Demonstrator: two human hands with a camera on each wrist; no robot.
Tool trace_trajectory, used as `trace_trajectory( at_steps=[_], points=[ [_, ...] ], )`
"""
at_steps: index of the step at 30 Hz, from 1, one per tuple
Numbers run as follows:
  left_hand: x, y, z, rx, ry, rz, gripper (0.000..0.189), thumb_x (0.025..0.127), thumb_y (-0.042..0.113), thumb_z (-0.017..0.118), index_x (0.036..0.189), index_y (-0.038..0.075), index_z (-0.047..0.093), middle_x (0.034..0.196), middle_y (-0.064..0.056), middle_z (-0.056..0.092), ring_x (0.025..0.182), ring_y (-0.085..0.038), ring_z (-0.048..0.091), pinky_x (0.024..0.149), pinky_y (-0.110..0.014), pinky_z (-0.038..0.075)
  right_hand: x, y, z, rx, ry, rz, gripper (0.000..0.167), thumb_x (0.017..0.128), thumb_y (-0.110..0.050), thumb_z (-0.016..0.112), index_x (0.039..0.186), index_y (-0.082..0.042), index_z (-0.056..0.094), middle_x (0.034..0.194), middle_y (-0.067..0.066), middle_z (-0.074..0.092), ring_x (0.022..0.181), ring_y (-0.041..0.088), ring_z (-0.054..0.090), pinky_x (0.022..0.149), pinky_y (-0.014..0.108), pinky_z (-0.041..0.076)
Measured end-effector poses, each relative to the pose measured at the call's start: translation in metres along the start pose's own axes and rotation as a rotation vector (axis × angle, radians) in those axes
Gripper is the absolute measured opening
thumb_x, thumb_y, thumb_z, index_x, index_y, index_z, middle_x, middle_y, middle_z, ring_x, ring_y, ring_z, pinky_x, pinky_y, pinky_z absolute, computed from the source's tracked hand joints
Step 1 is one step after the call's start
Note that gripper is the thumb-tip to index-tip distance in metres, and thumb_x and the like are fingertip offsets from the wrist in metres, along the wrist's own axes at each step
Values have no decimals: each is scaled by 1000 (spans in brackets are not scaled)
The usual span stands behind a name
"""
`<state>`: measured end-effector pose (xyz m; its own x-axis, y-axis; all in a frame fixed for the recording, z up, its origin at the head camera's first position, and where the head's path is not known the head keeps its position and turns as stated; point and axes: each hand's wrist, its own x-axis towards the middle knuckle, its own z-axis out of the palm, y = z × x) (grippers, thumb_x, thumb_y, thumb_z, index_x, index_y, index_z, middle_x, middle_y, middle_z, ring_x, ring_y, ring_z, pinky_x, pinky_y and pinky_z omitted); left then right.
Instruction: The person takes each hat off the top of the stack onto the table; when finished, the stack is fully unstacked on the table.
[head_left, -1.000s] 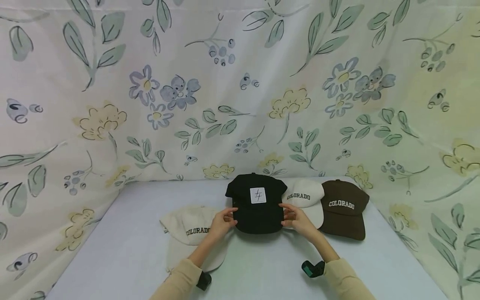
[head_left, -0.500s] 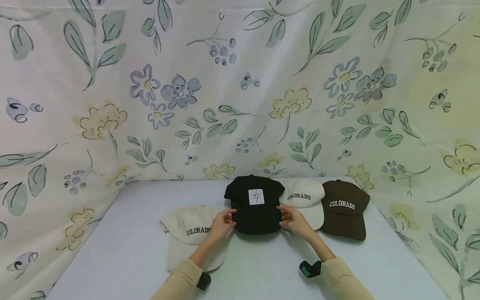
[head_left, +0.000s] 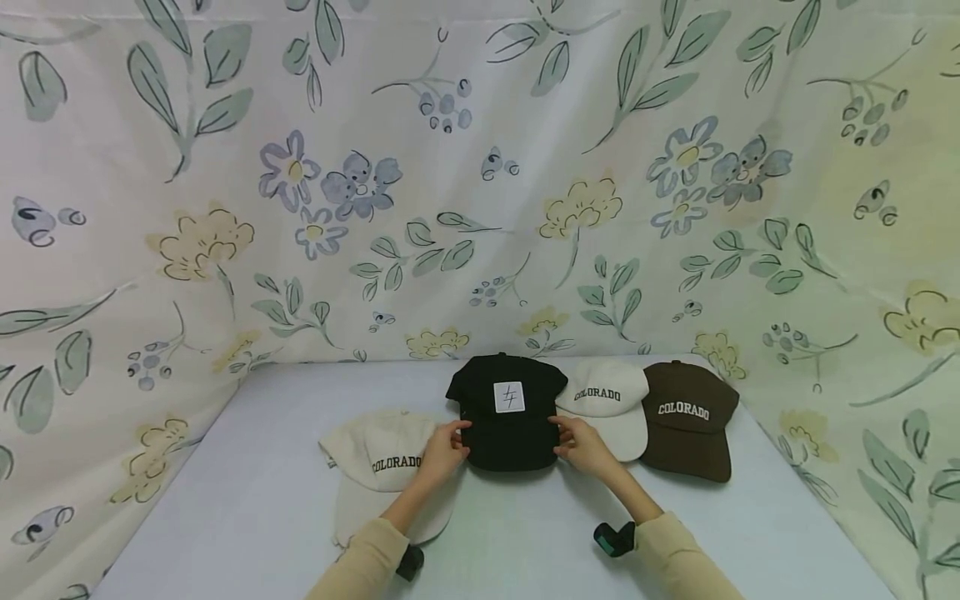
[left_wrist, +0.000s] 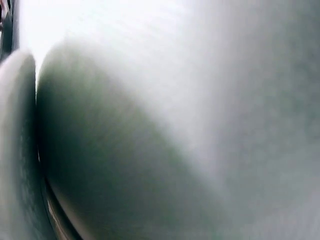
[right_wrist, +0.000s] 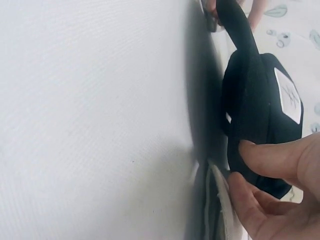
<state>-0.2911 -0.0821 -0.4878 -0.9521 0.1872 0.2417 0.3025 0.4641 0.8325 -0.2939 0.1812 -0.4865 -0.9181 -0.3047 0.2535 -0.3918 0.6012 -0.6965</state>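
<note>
A black baseball cap (head_left: pixel 510 442) with a white square patch is held between both hands, its brim toward me. On its left side, my left hand (head_left: pixel 444 454) pinches the brim edge, above the beige cap (head_left: pixel 375 437) lettered COLORADO. My right hand (head_left: pixel 585 446) pinches the opposite edge; in the right wrist view its thumb (right_wrist: pixel 270 157) lies against the black brim with the fingers on the other side. A gap with shadow shows between the black cap and the tabletop in that view. The left wrist view is blurred, filled by pale cloth close up.
A white COLORADO cap (head_left: pixel 607 396) lies right of the black one, partly overlapped by it. Beyond it rests a brown COLORADO cap (head_left: pixel 686 417). They lie on a white tabletop (head_left: pixel 262 500), with a floral curtain (head_left: pixel 480 192) hanging behind.
The black cap has shifted slightly left and toward me, with the right hand moving along with it. The left hand has barely moved; the other caps are still.
</note>
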Motion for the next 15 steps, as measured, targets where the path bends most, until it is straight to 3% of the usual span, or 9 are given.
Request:
trace_trajectory(
  at_steps=[8, 15],
  points=[
    [-1, 0, 1, 63, -41, -17, 41, 69, -11, 59, 109, -10, 54, 80, -17, 49, 65, -13, 44, 53, -22, 39, 1, 0, 5, -30, 22, 23, 48, 65, 11, 66, 112, 7, 54, 90, 19, 53, 79, 28, 56, 65, 33, 49],
    [-2, 3, -1, 58, -78, -26, 39, 71, -9, 60, 109, -11, 54, 86, -21, 53, 70, -19, 51, 58, -26, 44, 1, -1, 6, -33, 11, 32, 45, 66, 10, 68, 109, 9, 54, 92, 21, 49, 81, 30, 55, 66, 32, 50]
  ],
)
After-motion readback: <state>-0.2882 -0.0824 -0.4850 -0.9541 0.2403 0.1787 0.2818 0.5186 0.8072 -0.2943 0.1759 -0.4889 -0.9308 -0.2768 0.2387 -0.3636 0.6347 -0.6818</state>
